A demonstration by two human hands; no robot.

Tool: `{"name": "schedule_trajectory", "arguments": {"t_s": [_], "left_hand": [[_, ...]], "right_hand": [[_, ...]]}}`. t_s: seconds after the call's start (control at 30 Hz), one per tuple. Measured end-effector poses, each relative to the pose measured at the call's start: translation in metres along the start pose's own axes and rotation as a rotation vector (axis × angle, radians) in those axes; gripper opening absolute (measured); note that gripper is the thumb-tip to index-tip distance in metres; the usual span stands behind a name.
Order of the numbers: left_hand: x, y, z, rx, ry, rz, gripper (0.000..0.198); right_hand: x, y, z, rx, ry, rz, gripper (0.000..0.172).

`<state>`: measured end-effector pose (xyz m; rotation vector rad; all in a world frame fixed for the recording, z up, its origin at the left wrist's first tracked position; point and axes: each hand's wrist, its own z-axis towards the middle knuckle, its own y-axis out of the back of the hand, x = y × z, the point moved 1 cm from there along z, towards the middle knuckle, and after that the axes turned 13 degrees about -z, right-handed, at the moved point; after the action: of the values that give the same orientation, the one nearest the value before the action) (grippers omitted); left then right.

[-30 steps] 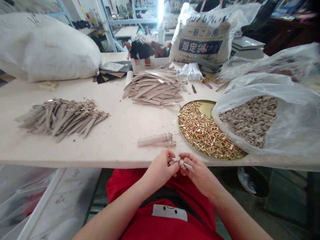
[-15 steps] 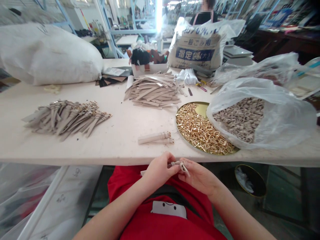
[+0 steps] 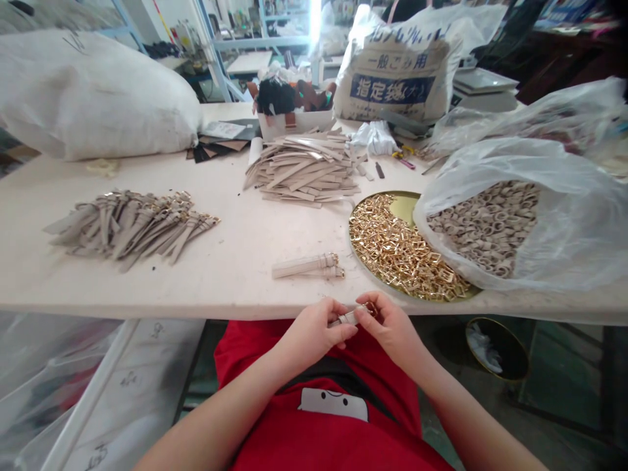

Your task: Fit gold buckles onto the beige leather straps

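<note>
Over my lap, at the table's front edge, my left hand [image 3: 328, 327] pinches a beige strap [image 3: 349, 318] with a loop around it. The fingers of my right hand [image 3: 385, 322] are closed on the strap's other end, where a bit of gold metal shows; most of that end is hidden by the fingers. Just beyond lie a few finished-looking straps with gold buckles [image 3: 307, 265]. To the right, a round gold tray [image 3: 405, 205] bears many small gold buckles [image 3: 392, 245]. Beside it, a clear plastic bag [image 3: 569, 242] holds beige loops [image 3: 490, 226].
Buckled straps [image 3: 132, 226] are heaped at the left, plain beige strips [image 3: 309, 167] at the back middle. Behind stand a big white sack [image 3: 98, 98], a box of dark pieces [image 3: 294, 121] and a printed bag [image 3: 392, 78]. A bin [image 3: 498, 350] is below, right.
My right hand has shifted its fingers over the strap's end, covering the loop part that showed before. The view has tilted slightly downward. The left hand keeps its pinch.
</note>
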<state>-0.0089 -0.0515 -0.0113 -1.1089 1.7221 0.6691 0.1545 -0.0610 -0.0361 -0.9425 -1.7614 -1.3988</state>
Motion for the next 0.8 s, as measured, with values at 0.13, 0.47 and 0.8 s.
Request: {"name": "schedule_trajectory", "arguments": {"t_s": [0.13,0.47,0.8], "left_hand": [[0.000,0.002,0.003,0.042,0.026,-0.068,0.024],[0.008,0.010,0.017,0.074,0.248,-0.225,0.025],[0.018,0.001,0.021,0.154,0.219,-0.029,0.021]], "right_hand": [[-0.002,0.000,0.005,0.208,-0.046,0.111,0.019],[-0.006,0.002,0.008,0.127,0.105,-0.156,0.008],[-0.015,0.007,0.009,0.309,0.186,-0.216,0.008]]}}
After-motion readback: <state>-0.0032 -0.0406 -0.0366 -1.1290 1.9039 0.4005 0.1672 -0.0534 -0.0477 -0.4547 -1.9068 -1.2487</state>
